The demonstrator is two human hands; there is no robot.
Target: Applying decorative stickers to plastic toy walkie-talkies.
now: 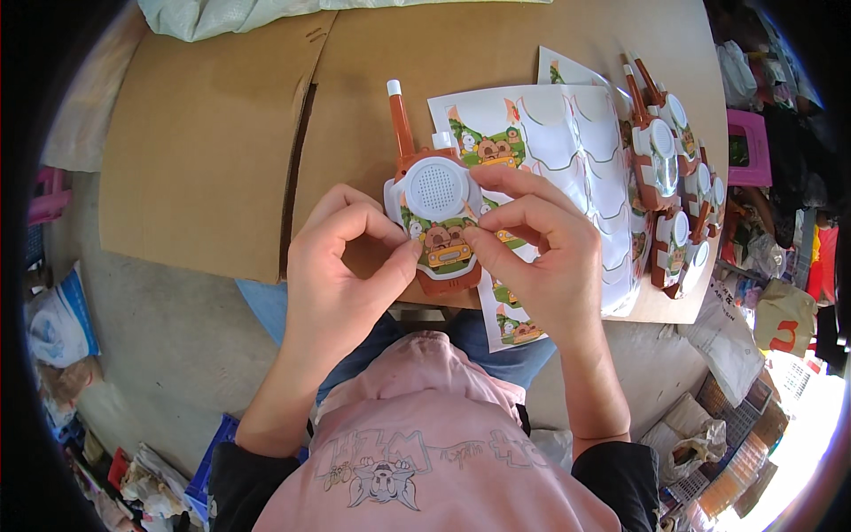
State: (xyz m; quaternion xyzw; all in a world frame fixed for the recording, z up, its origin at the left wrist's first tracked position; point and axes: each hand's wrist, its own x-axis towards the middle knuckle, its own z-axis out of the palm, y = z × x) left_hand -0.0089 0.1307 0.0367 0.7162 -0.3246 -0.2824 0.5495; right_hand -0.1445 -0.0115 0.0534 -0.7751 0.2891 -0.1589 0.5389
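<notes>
A brown and white toy walkie-talkie (434, 191) with a white-tipped antenna and a round, dotted speaker lies between my hands at the table's near edge. On its lower front is a colourful cartoon sticker (446, 246) with animals in a yellow car. My left hand (341, 257) is closed at its left side, thumb tip at the sticker's left edge. Closed on the opposite side is my right hand (541, 230), its thumb and fingers at the sticker's right edge and the casing. Beneath the right hand lies a sticker sheet (550, 133), partly peeled, with several cartoon stickers on it.
Several similar toy walkie-talkies (660, 160) sit in a group at the table's right side. Brown cardboard (204, 160) covers the tabletop. A white plastic sack (213, 18) lies at the far edge. A pink stool (749, 148) and cluttered bags stand beyond the right edge.
</notes>
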